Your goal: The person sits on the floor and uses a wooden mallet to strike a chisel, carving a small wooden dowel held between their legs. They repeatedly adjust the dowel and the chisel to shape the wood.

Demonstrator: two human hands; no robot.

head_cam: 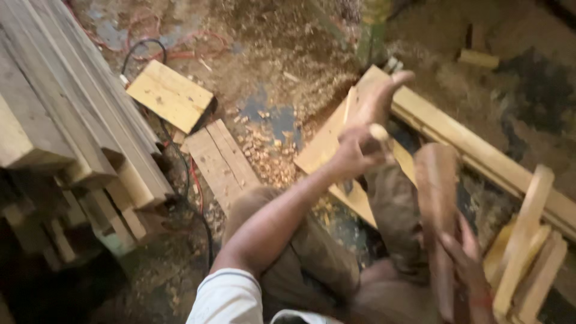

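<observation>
Hands: left hand [355, 153] grips one chisel handle [379, 131], right hand [465, 258] one mallet [438, 198].

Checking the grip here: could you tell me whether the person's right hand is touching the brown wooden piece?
Touching. The head view shows the right hand wrapped around the brown wooden piece.
</observation>
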